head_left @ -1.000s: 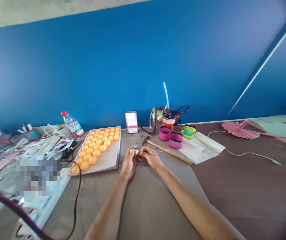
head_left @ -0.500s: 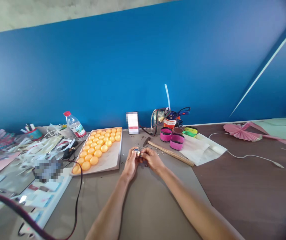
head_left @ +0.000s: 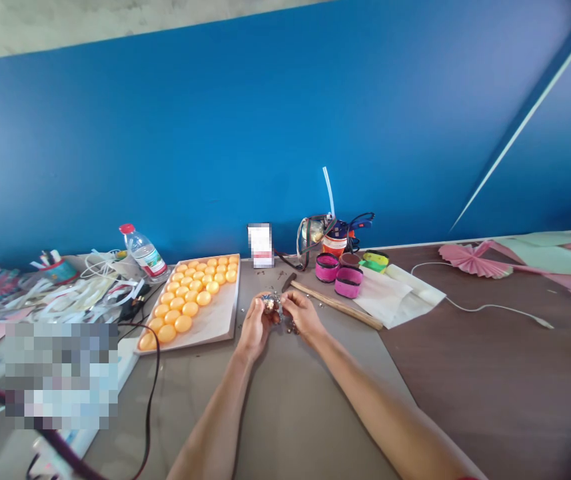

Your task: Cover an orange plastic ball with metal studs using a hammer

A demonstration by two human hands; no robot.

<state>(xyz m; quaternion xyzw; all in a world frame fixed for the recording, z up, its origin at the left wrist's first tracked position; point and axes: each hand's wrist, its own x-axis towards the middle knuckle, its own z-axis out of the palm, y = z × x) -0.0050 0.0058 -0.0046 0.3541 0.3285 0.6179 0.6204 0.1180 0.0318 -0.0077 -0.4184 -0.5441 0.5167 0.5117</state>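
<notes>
A small shiny silver piece, rounded and glittering [head_left: 269, 303], is gripped in my left hand [head_left: 254, 330], its thumb lying along the near side. Close by on the right, my right hand [head_left: 305, 317] has thumb and fingertips pinched together at the piece's edge. What the pinch holds, if anything, is too small to make out. Tiny metal bits [head_left: 292, 327] lie scattered on the grey mat [head_left: 310, 407] under and around both hands. Just beyond my right hand rests a hammer with a wooden handle [head_left: 338, 305], its dark head pointing to the back left.
Orange balls fill much of a shallow tray [head_left: 220, 320] on the left. A water bottle [head_left: 148, 255], white straps [head_left: 100, 297] and a dark cable [head_left: 151, 407] lie farther left. Magenta bands [head_left: 348, 283], white sheets [head_left: 388, 300] and a pink paper fan [head_left: 478, 260] are to the right.
My hands have drawn slightly apart, showing more of the silver piece in my left hand. The whole view has shifted a little, so the table's things appear farther left.
</notes>
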